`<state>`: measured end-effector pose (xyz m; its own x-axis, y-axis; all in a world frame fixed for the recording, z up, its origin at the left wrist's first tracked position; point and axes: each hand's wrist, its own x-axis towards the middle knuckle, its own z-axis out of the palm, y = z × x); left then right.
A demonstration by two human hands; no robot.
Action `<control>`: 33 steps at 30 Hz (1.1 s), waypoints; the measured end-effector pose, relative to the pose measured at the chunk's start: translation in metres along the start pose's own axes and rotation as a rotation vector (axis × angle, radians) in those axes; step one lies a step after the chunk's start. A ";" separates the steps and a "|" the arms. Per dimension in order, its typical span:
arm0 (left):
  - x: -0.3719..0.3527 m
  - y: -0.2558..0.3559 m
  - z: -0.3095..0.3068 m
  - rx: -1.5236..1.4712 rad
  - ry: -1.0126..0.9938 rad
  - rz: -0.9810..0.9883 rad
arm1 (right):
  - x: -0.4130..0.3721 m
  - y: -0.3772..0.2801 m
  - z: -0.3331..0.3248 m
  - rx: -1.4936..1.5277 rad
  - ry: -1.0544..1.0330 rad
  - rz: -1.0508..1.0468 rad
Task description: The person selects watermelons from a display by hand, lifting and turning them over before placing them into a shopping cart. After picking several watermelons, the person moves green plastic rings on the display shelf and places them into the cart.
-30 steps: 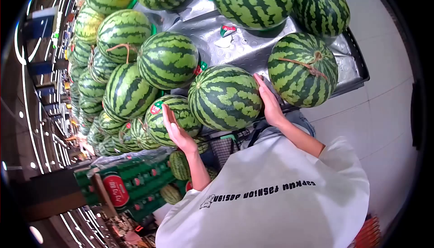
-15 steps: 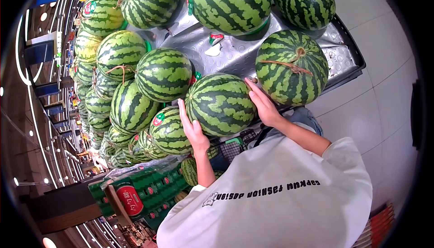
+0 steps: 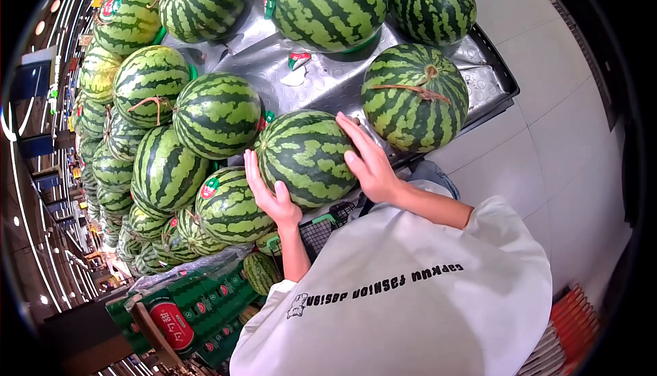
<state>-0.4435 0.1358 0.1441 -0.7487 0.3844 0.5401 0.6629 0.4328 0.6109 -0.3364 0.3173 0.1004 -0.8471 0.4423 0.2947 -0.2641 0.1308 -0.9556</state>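
A large striped watermelon [image 3: 306, 160] sits at the near edge of the display, between my two hands. My left hand [image 3: 275, 201] is against its left side, fingers pointing up and thumb apart. On the melon's right side lies my right hand [image 3: 371, 167], its fingers along the upper right and its thumb over the rind. The palm sides are partly hidden, and so is the melon's underside. Close on the left is another watermelon [image 3: 217, 114]; on the right stands one with a dry stem [image 3: 415, 98].
Many watermelons [image 3: 171, 167] are piled to the left. A silvery embossed sheet [image 3: 321, 88] lines the dark-rimmed display, with a torn label [image 3: 296, 68] on it. Below are a mesh basket [image 3: 318, 233] and green printed boxes [image 3: 205, 301]. Pale floor tiles [image 3: 540, 68] lie to the right.
The whole view has shifted, so the display appears farther left. My right hand has come further over the watermelon's right side. My left hand stays at its left side.
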 end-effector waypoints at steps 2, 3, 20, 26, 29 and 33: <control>0.000 -0.001 0.000 -0.007 0.006 -0.004 | 0.011 -0.027 -0.001 -0.065 -0.016 -0.197; 0.000 -0.001 0.000 -0.009 0.014 -0.008 | 0.018 -0.034 0.000 -0.123 -0.019 -0.299; -0.066 -0.059 0.026 -1.304 0.297 -0.935 | 0.054 -0.048 0.015 -0.479 -0.261 -0.405; -0.068 -0.066 0.027 -1.350 0.258 -0.979 | 0.056 -0.051 0.024 -0.663 -0.327 -0.483; -0.081 -0.080 0.032 -1.366 0.242 -0.993 | 0.052 -0.050 0.024 -0.663 -0.314 -0.494; -0.077 -0.079 0.032 -1.352 0.226 -0.966 | 0.055 -0.059 0.024 -0.658 -0.463 -0.418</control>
<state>-0.4381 0.0985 0.0354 -0.9180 0.2449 -0.3120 -0.3965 -0.5871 0.7057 -0.3785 0.3131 0.1738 -0.8796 -0.1373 0.4555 -0.3952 0.7440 -0.5388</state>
